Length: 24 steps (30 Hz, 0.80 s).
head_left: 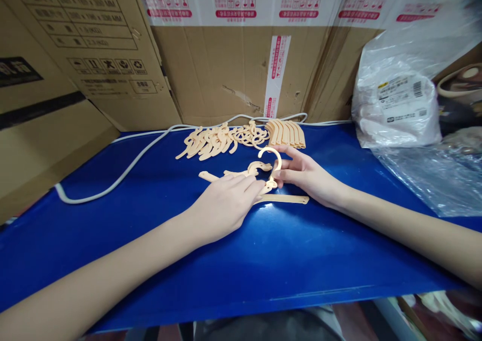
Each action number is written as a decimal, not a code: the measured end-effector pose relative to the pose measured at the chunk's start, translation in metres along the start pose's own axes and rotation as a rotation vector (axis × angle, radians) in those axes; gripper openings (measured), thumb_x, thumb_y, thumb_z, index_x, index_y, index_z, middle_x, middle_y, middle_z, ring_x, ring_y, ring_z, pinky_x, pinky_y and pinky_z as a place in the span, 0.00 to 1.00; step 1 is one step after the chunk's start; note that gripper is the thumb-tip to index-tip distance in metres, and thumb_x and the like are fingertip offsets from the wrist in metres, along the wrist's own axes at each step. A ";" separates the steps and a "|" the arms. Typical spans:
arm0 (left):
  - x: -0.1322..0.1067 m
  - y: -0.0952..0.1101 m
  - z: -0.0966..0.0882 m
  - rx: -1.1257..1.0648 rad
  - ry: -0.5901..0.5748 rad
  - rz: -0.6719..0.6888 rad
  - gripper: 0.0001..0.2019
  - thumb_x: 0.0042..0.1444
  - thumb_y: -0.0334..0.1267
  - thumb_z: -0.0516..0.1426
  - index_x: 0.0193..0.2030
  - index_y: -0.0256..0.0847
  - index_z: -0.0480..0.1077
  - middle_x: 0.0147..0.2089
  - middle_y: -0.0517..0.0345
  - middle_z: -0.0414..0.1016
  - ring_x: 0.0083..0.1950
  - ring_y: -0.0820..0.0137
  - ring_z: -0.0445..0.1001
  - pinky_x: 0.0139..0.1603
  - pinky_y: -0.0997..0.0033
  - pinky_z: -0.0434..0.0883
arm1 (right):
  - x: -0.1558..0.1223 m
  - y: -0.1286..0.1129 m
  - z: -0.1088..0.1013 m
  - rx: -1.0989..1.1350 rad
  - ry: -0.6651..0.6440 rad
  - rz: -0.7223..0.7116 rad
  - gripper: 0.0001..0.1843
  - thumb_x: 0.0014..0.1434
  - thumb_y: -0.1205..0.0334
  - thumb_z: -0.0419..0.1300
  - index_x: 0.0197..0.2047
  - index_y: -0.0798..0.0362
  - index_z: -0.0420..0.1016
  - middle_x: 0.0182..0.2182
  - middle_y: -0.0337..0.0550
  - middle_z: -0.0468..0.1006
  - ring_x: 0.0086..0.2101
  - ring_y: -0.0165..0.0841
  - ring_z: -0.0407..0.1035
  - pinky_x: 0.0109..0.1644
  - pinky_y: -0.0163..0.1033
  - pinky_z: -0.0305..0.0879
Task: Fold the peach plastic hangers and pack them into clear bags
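Observation:
My right hand pinches a cream plastic hanger hook, its curve standing up. The hook's lower end meets a small cream hanger piece under the fingers of my left hand, which are closed on that piece. Just in front, a long flat hanger arm lies on the blue table. Another arm end pokes out left of my left hand, and a curved piece shows behind its fingers. My left fingertips partly hide how these parts join.
Behind my hands lie a heap of curved hanger pieces, a pile of hooks and a row of hanger arms. A white cable curves across the blue table. Cardboard boxes wall the back; plastic bags stand right.

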State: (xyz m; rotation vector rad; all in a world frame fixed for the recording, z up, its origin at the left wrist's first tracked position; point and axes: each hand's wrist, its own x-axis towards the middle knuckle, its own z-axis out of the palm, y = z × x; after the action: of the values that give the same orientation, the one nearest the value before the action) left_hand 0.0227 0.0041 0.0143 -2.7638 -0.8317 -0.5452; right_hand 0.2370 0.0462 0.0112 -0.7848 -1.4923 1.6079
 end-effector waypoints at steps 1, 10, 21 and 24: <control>0.000 0.000 0.000 0.011 0.000 0.005 0.12 0.66 0.29 0.48 0.48 0.31 0.71 0.45 0.46 0.78 0.47 0.56 0.77 0.48 0.55 0.75 | 0.000 0.000 0.000 -0.012 0.002 -0.017 0.28 0.52 0.67 0.67 0.54 0.52 0.61 0.28 0.31 0.75 0.26 0.25 0.69 0.36 0.35 0.68; 0.001 0.000 0.001 -0.022 -0.029 -0.051 0.13 0.68 0.31 0.45 0.47 0.32 0.71 0.46 0.44 0.78 0.49 0.57 0.77 0.49 0.56 0.74 | -0.001 0.001 -0.002 -0.085 0.019 -0.013 0.29 0.54 0.66 0.66 0.57 0.53 0.62 0.27 0.31 0.74 0.25 0.27 0.68 0.36 0.38 0.67; -0.001 -0.001 -0.003 -0.234 0.029 -0.167 0.15 0.69 0.32 0.46 0.60 0.34 0.60 0.50 0.46 0.78 0.49 0.62 0.78 0.46 0.63 0.75 | -0.001 -0.005 -0.004 -0.007 -0.020 0.024 0.37 0.54 0.69 0.65 0.66 0.53 0.58 0.29 0.32 0.73 0.24 0.24 0.64 0.32 0.32 0.64; -0.002 0.000 -0.004 -0.245 0.050 -0.161 0.15 0.69 0.34 0.46 0.60 0.37 0.60 0.52 0.47 0.77 0.50 0.62 0.78 0.47 0.62 0.75 | -0.001 -0.005 -0.007 0.017 -0.059 0.033 0.36 0.55 0.68 0.65 0.65 0.52 0.59 0.28 0.32 0.73 0.24 0.24 0.65 0.32 0.31 0.64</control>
State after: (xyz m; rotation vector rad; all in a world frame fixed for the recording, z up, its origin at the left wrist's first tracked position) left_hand 0.0202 0.0017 0.0175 -2.9008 -1.0467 -0.7910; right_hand 0.2443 0.0488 0.0155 -0.7618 -1.5126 1.6796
